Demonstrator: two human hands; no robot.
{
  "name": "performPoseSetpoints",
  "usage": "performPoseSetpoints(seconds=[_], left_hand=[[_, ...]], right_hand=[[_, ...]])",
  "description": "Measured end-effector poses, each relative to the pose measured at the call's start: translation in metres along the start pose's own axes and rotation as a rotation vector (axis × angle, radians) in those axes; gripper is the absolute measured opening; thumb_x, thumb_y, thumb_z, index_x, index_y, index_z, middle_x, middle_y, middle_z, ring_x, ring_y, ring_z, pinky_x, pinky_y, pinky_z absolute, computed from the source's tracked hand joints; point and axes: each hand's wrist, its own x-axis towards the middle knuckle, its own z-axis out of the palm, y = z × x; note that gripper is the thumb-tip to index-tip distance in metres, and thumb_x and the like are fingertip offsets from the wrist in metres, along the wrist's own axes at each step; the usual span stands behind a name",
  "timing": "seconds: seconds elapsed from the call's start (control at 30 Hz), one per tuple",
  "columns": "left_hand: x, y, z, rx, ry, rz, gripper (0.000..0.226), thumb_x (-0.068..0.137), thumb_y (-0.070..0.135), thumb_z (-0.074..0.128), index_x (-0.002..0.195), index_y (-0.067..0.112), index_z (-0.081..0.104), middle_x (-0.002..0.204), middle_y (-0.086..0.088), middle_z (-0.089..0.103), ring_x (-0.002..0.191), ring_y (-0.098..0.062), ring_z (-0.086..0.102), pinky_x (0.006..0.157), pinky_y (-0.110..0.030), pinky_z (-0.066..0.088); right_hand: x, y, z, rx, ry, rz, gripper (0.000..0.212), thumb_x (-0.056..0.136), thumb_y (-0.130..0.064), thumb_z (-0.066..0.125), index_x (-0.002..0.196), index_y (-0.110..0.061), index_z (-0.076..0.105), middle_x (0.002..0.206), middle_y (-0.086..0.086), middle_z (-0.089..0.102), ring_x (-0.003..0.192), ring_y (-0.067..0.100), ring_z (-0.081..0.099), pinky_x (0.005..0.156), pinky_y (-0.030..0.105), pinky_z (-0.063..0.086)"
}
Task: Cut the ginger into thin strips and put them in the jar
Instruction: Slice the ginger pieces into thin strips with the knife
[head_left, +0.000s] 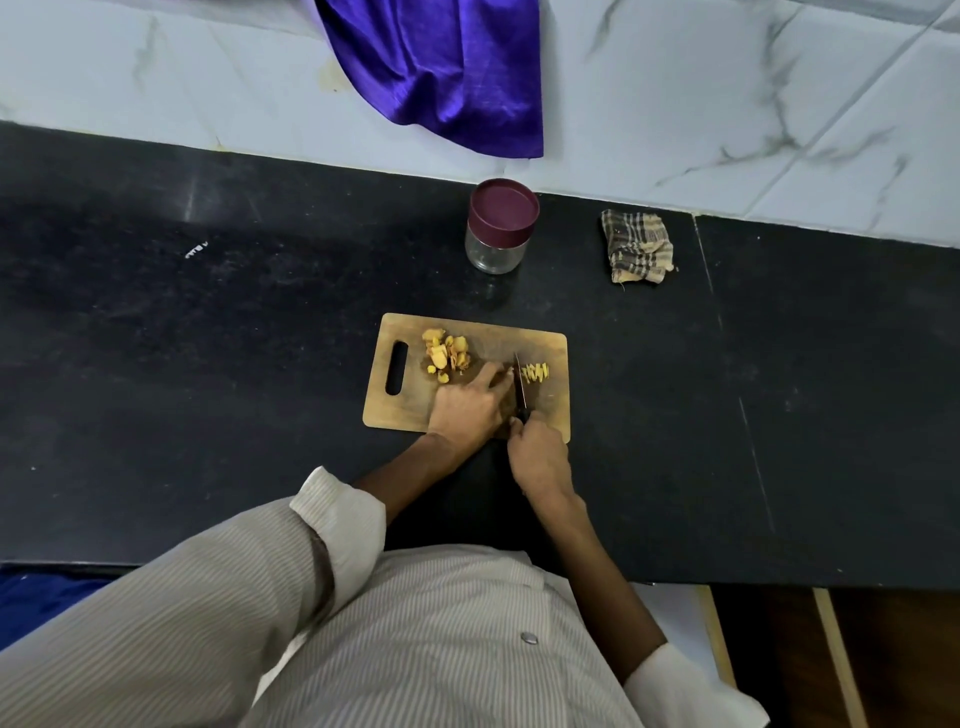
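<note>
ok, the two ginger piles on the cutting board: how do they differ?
The ginger pile near the handle slot is chunky, irregular slices heaped loosely; the ginger strips right of the knife are thin, narrow pieces lying side by side. The slice pile is larger and sits beyond the left hand, untouched; the strips lie just past the blade. Both are yellow and on the wooden cutting board, none in the closed jar.

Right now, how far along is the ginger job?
Partly done. Some thin strips lie cut beside the knife. The right hand is slicing while the left hand steadies. Ginger slices wait uncut, and the jar is lidded and empty.
</note>
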Motion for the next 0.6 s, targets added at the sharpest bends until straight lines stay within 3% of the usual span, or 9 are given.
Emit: performPoseSetpoints(seconds=[0.1,0.33,0.6], left_hand=[[0.0004,-0.0010,0.0018,0.039,0.000,0.008,0.049,0.099,0.036,0.043,0.145,0.021,0.037,0.148,0.002,0.031,0.101,-0.018,0.061,0.068,-0.024,0.044],[0.0016,-0.0008,0.0012,0.041,-0.026,0.001,0.049,0.099,0.033,0.042,0.144,0.019,0.036,0.149,0.000,0.030,0.101,-0.021,0.061,0.071,-0.029,0.048],[0.0013,-0.0035,0.0068,0.021,0.000,-0.013,0.046,0.095,0.032,0.051,0.139,0.020,0.046,0.145,0.000,0.037,0.096,-0.021,0.062,0.068,-0.030,0.050]], right_hand=[[0.0004,-0.0003,0.0024,0.040,0.009,0.007,0.031,0.105,-0.027,0.040,0.117,-0.002,0.054,0.113,0.020,0.064,0.102,0.036,0.062,0.082,0.043,0.051],[0.0005,-0.0030,0.0037,0.119,0.016,0.043,0.028,0.105,-0.032,0.041,0.110,-0.007,0.052,0.107,0.019,0.064,0.094,0.037,0.066,0.080,0.055,0.056],[-0.0021,0.0032,-0.0045,0.165,0.024,0.022,0.027,0.105,-0.037,0.039,0.107,-0.013,0.052,0.103,0.019,0.066,0.091,0.037,0.067,0.077,0.055,0.058]])
